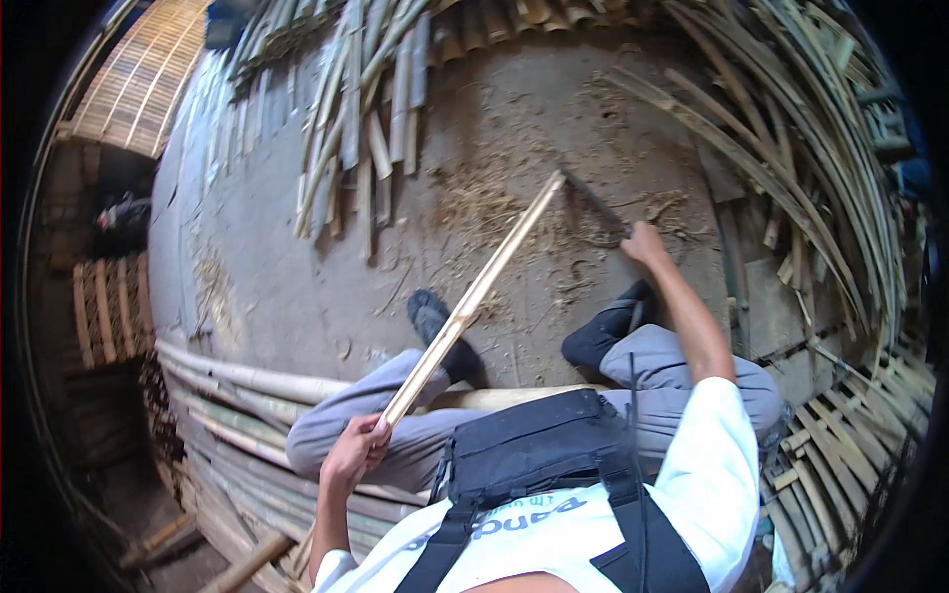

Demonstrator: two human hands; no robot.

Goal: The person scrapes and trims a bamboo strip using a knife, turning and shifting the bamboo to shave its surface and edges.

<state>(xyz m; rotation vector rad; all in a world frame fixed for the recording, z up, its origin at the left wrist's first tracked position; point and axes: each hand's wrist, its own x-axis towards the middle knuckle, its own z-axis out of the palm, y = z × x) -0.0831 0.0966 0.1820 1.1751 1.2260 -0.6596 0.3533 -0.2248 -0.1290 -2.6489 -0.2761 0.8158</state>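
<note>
One bamboo strip (475, 299), long, narrow, straight, pale yellow

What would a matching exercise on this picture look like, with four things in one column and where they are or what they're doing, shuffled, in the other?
Column one:
1. Left hand
2. Right hand
3. Black pouch
4. Shavings

Column two:
A. Strapped over the white shirt
B. Grips the dark tool
C. Scattered on the ground
D. Holds the near end of the pale strip

Pairs: 1-D, 2-B, 3-A, 4-C.
</note>
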